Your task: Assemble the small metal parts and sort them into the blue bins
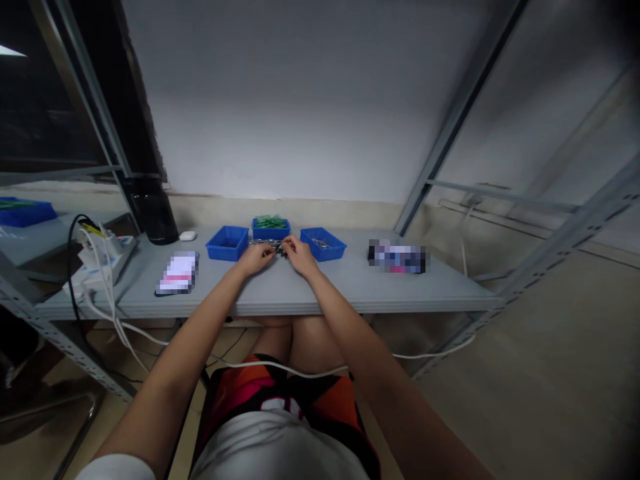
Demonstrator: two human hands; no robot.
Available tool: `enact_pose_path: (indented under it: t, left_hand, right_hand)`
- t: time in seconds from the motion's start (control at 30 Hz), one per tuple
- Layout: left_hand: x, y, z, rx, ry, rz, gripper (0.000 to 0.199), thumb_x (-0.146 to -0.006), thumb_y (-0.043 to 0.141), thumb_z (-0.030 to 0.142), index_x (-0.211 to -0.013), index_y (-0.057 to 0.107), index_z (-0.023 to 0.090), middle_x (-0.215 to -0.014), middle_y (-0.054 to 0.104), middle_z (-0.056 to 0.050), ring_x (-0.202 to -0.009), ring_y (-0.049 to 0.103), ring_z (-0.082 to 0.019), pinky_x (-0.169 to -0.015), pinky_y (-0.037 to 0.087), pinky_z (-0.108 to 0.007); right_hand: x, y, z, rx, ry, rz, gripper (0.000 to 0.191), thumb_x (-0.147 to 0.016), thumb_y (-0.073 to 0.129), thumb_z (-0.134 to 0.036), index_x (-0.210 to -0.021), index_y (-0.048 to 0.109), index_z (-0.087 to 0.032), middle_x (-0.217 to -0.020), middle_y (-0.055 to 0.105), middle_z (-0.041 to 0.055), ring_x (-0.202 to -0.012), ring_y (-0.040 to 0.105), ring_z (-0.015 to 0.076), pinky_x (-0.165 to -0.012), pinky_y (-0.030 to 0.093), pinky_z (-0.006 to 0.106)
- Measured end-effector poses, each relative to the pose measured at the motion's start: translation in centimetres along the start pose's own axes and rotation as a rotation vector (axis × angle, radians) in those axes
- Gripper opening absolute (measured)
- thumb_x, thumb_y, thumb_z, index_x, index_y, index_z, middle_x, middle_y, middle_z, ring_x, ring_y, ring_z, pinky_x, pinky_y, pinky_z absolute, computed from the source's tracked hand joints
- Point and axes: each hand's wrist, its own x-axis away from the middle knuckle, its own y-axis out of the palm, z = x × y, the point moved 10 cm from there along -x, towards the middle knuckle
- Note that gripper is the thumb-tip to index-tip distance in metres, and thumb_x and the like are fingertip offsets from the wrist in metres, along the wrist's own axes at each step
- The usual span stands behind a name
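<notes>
Both hands meet over a small pile of thin metal pieces (267,243) on the grey tabletop. My left hand (257,259) rests beside the pile with its fingers curled together at the tips. My right hand (299,254) pinches with thumb and fingers at the pile's right side. Something small and dark shows between the two hands, too small to name. Around them stand a blue bin (228,252) on the left, a blue bin with green pieces (271,229) behind, and a blue bin with metal pieces (323,255) on the right.
A phone (179,272) lies at the left, near a white earbud case (188,236) and a black bottle (154,212). A power strip (107,263) with cables occupies the left end. A second device with a blurred screen (399,257) lies right. Metal shelf posts frame the table.
</notes>
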Motion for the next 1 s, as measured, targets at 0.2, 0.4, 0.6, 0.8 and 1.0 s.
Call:
enact_pose_path:
  t: [0.2,0.4,0.6,0.8,1.0]
  left_hand:
    - [0.2,0.2,-0.1,-0.039,-0.006,-0.018,0.023,-0.083,0.05,0.023,-0.087,0.071,0.014,-0.085,0.071,-0.007,-0.073,0.06,-0.018,-0.072,0.045,-0.027]
    - [0.3,-2.2,-1.1,-0.123,-0.103,0.188,0.024,-0.088,0.049,0.026,-0.091,0.069,0.015,-0.09,0.069,-0.009,-0.076,0.06,-0.018,-0.073,0.046,-0.027]
    - [0.4,-3.0,0.8,-0.065,0.005,0.247,0.024,-0.09,0.049,0.03,-0.093,0.068,0.016,-0.091,0.068,-0.007,-0.082,0.06,-0.018,-0.076,0.046,-0.028]
    - [0.5,-3.6,0.1,0.008,-0.033,0.317,0.025,-0.091,0.05,0.031,-0.096,0.068,0.015,-0.091,0.068,-0.007,-0.082,0.06,-0.018,-0.076,0.045,-0.028]
    - [0.1,-1.8,0.7,-0.02,0.015,0.164,0.025,-0.089,0.052,0.032,-0.098,0.069,0.016,-0.092,0.067,-0.008,-0.08,0.06,-0.017,-0.074,0.046,-0.028]
  right_hand:
    - [0.1,0.6,-0.3,-0.018,0.019,-0.044,0.019,-0.088,0.046,-0.032,-0.095,0.058,-0.019,-0.072,0.064,0.0003,-0.064,0.057,0.0134,-0.068,0.043,0.025]
    - [0.0,0.9,0.9,0.125,0.024,-0.057,0.013,-0.087,0.05,-0.026,-0.089,0.06,-0.018,-0.076,0.065,0.0018,-0.068,0.057,0.014,-0.068,0.041,0.025]
    - [0.5,2.5,0.4,0.143,-0.052,-0.181,0.012,-0.086,0.051,-0.023,-0.086,0.062,-0.018,-0.07,0.063,0.0006,-0.065,0.054,0.0128,-0.067,0.041,0.024]
    - [0.2,1.2,0.0,0.076,0.0,-0.075,0.018,-0.088,0.05,-0.031,-0.092,0.063,-0.019,-0.071,0.063,0.0001,-0.064,0.055,0.0135,-0.065,0.04,0.023]
    - [0.4,1.8,-0.4,0.089,-0.044,-0.124,0.016,-0.086,0.053,-0.028,-0.091,0.064,-0.018,-0.068,0.061,-0.0006,-0.064,0.053,0.013,-0.065,0.039,0.023]
